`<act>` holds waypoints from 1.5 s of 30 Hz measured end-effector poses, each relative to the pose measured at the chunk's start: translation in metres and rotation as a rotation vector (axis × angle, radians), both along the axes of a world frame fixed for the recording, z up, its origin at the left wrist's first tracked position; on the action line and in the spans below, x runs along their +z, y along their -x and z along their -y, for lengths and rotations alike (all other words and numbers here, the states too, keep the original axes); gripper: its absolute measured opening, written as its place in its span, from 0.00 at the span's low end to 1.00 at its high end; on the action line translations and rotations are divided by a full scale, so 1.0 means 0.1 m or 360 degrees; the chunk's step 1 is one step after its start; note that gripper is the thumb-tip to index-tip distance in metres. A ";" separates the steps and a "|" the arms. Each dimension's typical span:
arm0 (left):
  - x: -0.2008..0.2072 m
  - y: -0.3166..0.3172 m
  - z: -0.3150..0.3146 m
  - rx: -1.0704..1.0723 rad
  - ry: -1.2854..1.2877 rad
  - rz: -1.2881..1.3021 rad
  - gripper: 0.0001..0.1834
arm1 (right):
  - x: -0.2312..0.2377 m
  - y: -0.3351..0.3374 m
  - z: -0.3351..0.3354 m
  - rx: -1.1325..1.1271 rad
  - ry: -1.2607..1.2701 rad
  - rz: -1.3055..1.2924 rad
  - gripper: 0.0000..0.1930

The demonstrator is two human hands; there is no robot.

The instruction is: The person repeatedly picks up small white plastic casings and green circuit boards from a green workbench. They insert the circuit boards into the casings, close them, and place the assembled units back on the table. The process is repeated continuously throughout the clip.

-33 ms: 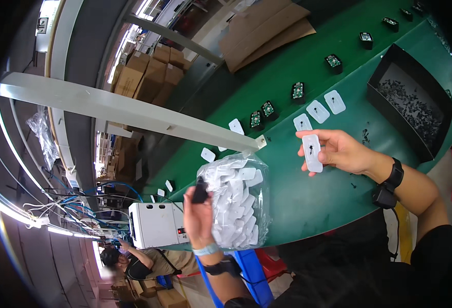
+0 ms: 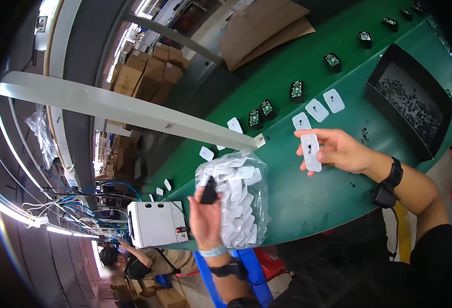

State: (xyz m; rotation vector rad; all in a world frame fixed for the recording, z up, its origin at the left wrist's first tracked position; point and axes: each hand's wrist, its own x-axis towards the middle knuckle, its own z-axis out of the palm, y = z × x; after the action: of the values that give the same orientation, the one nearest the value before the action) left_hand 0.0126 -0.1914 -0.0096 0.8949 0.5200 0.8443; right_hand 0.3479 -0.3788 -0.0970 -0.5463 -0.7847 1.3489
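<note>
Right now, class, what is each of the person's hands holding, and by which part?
The right hand pinches a white oblong pad by its upper end. The left hand holds a small black part by its lower end, against a clear bag of white pads.

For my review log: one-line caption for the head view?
Right hand holds a white pad; left hand grips a small black part.

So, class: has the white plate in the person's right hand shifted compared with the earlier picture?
No. The white plate in the right hand sits at the same spot beside the end of the grey beam in both pictures.
</note>
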 end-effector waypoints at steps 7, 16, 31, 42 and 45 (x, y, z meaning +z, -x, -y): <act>-0.36 -0.91 1.06 -0.0236 -0.0450 -0.0609 0.28 | -0.03 -0.02 0.05 -0.0051 0.0016 0.0092 0.31; -0.43 -1.08 0.99 -0.0282 -0.0253 -0.0420 0.30 | -0.03 0.02 0.07 -0.0064 -0.0058 0.0115 0.32; -0.42 -1.43 1.02 -0.0377 -0.0715 -0.0737 0.28 | -0.09 0.09 0.08 -0.0330 -0.0096 0.0577 0.33; -0.64 -1.46 1.10 -0.0139 -0.0592 -0.0436 0.30 | -0.05 0.13 0.13 -0.0717 -0.0206 0.1103 0.32; -0.72 -1.46 1.12 -0.0108 -0.0584 -0.0415 0.34 | -0.12 0.16 0.11 -0.0981 -0.0385 0.1263 0.29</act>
State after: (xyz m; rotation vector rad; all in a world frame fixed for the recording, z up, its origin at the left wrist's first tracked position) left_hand 0.1584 -0.3037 -0.0819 1.3642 0.5657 0.7773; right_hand 0.3317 -0.3901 -0.1094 -1.0483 -1.2628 0.4289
